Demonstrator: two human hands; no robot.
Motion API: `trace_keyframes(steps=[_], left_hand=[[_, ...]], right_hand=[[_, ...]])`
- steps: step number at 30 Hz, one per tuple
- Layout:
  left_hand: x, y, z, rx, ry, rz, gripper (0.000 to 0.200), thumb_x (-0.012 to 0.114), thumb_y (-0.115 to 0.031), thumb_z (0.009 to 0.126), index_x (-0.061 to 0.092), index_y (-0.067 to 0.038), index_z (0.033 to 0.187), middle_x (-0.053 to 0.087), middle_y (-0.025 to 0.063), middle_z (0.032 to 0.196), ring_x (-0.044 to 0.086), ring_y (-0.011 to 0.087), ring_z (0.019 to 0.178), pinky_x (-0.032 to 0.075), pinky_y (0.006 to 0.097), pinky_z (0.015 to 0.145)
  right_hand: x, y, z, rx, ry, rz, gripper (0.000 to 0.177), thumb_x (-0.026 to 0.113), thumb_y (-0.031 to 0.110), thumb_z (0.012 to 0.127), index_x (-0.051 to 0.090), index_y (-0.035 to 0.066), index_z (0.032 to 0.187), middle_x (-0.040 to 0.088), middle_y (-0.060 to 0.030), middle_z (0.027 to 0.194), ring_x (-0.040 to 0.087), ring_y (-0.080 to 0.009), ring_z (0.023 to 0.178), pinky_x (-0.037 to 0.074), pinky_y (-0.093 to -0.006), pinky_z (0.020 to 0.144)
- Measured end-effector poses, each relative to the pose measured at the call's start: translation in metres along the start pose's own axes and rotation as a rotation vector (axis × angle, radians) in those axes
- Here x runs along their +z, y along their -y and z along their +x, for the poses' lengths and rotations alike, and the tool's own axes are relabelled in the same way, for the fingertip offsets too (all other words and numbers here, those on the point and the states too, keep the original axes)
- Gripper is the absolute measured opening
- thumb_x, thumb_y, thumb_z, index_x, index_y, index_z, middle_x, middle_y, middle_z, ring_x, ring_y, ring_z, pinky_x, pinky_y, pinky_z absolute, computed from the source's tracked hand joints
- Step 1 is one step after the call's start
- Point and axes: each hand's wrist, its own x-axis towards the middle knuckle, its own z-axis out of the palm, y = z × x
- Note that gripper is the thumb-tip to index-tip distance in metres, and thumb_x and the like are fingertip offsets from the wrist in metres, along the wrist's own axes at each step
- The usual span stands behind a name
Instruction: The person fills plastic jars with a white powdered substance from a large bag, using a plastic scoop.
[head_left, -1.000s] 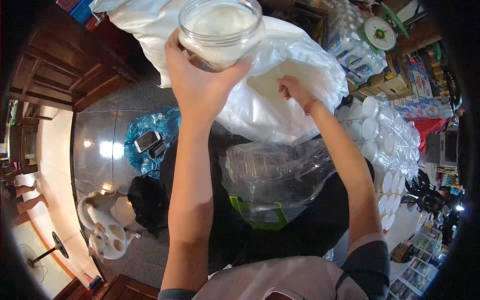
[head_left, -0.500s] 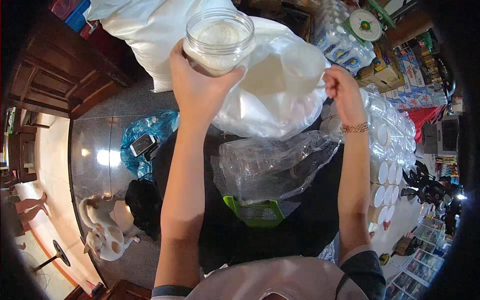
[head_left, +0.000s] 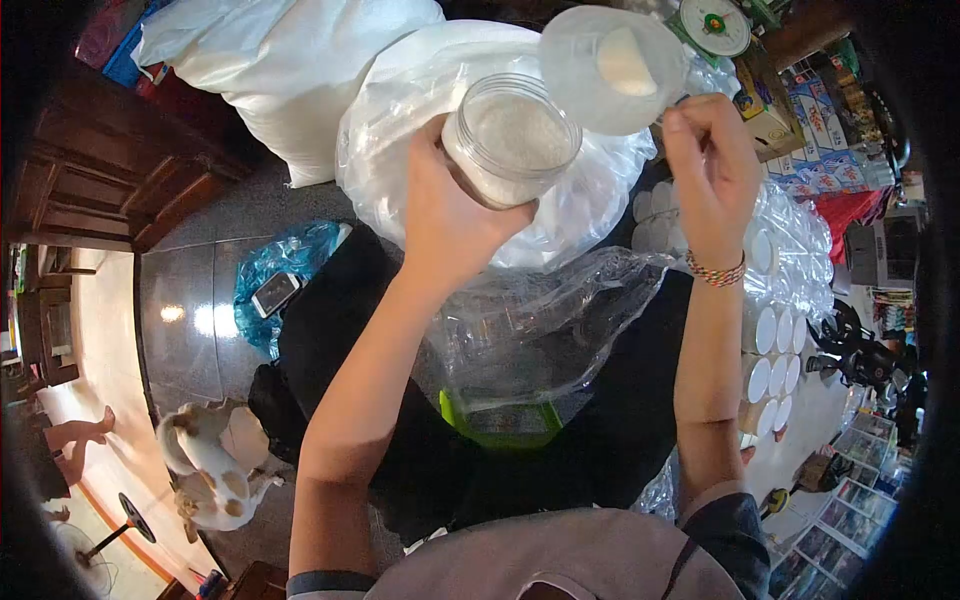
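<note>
Dark glossy floor: crumpled blue plastic, 1 white-and-brown dog, bulky white sack.

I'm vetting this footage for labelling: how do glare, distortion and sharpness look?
Head view: white glare on the dark floor; head view: fisheye curvature, with black, vignetted corners; head view: the jar in the left hand looks fairly sharp, while the black trousers show little detail.

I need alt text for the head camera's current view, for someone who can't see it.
A person's left hand holds an open clear jar with white contents; the right hand holds a translucent scoop beside it, over a large white bag. A phone lies on blue plastic.
</note>
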Motion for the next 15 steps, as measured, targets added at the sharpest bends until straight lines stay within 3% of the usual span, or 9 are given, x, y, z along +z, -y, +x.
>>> trace_keyframes(steps=[4,7,15], left_hand=[[0.007,-0.005,-0.003,-0.011,0.028,-0.011,0.098,0.089,-0.021,0.056,0.032,0.007,0.131,0.046,0.0233,0.124,0.052,0.0329,0.117,0.044,0.0407,0.100],[0.008,-0.008,-0.002,0.003,0.031,0.018,0.098,0.089,-0.021,0.056,0.032,0.007,0.131,0.047,0.0234,0.124,0.052,0.0333,0.117,0.045,0.0411,0.099],[0.010,-0.011,-0.001,0.075,0.022,0.081,0.095,0.088,-0.018,0.057,0.033,0.006,0.130,0.046,0.0241,0.123,0.054,0.0343,0.113,0.050,0.0402,0.093]], right_hand=[[0.000,0.007,0.001,-0.274,0.067,-0.236,0.013,0.071,0.000,0.073,0.060,0.005,0.076,0.058,-0.0056,0.077,0.050,-0.0194,0.064,0.040,-0.0303,0.059],[-0.003,0.010,0.002,-0.390,0.058,-0.276,0.017,0.073,-0.001,0.068,0.059,0.006,0.075,0.058,-0.0047,0.078,0.051,-0.0211,0.065,0.040,-0.0321,0.058],[-0.010,0.010,0.002,-0.524,0.104,-0.311,0.019,0.075,0.001,0.065,0.061,0.006,0.078,0.060,-0.0060,0.085,0.055,-0.0244,0.071,0.044,-0.0330,0.062]])
